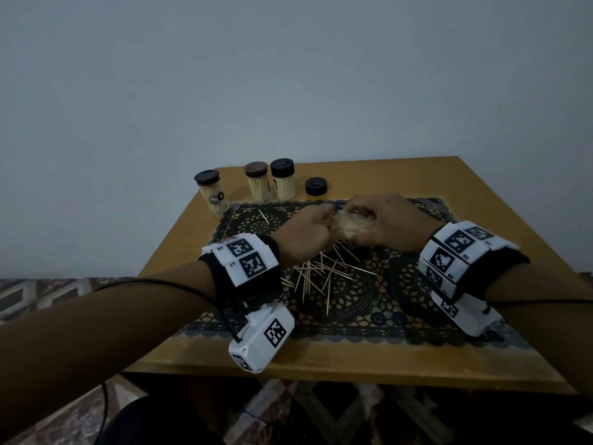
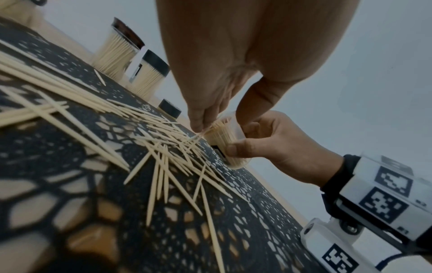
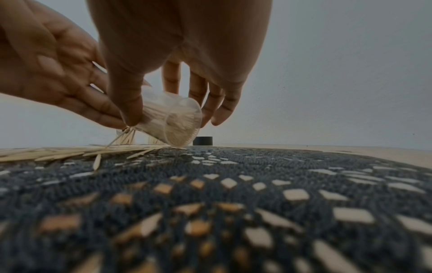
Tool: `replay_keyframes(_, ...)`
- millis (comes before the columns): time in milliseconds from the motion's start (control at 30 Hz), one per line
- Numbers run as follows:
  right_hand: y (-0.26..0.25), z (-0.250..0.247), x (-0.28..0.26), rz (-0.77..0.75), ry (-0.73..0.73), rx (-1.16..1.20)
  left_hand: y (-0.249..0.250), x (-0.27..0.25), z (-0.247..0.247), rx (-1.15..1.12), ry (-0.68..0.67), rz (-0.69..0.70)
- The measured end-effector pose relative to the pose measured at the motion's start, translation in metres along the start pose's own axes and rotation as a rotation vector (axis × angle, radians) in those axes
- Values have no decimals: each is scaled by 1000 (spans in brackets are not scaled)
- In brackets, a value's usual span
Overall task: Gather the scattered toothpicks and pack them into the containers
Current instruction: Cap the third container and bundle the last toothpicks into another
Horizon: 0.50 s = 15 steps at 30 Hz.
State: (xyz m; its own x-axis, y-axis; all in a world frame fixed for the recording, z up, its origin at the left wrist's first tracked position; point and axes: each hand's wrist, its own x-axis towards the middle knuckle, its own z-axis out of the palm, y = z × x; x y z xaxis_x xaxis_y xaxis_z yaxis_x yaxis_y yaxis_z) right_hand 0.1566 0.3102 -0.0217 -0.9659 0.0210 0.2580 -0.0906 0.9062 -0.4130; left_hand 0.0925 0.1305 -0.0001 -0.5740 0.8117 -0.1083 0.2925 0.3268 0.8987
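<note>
A clear toothpick container is tilted above the lace mat, its mouth toward the left. My right hand grips it, thumb on the near side and fingers behind, as the right wrist view shows around the container. My left hand pinches a few toothpicks at the mouth of the container, which is largely full. Several loose toothpicks lie scattered on the mat just below both hands.
Three capped, filled containers stand at the back left of the wooden table. A loose black lid sits to their right. A black lace mat covers the table's middle; a wall rises behind.
</note>
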Motion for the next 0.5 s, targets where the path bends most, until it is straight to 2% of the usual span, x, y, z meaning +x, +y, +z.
replay_keyframes(100,2,1,1,-19,21,-1,2,0,-2,-54,-25,-11)
replay_keyframes(267,2,0,1,-27,44,31,-7,1,-12,249,112,105)
replay_keyframes(400,2,0,1,-37,21,28,-7,-2,-16,361,-3,113)
replay_keyframes(500,0,-1,1,-42,17,29,-10,-2,-24,333,-9,153)
